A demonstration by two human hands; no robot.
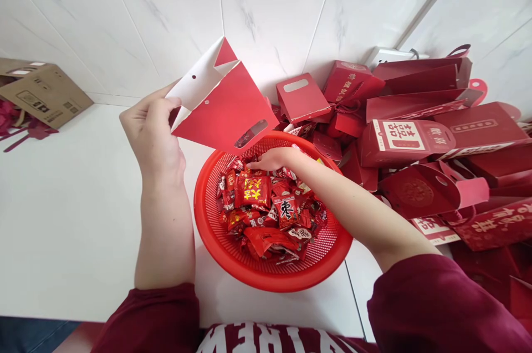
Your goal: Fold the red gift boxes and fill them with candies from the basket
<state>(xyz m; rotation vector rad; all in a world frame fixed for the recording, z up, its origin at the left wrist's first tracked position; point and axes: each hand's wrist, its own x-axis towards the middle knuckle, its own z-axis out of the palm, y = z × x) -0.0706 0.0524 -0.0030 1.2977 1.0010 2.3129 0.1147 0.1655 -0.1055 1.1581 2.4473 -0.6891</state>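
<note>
My left hand [155, 126] is closed on the left edge of a red paper gift box [233, 103]. The box is tilted, with its white inside showing and a small clear window near its lower end. Under it stands a red plastic basket [272, 281] full of wrapped sweets [253, 191], mostly in red wrappers. My right hand [272, 159] reaches into the back of the basket and touches the sweets. One finger there is stretched out to the left; the others are partly hidden, and no sweet is visibly gripped.
Many red gift boxes [405, 136] are piled to the right of the basket, some with open tops. At the far left, a brown cardboard box [50, 92] lies near dark red ribbons [37, 128]. A tiled wall [266, 4] rises behind the white table [62, 220].
</note>
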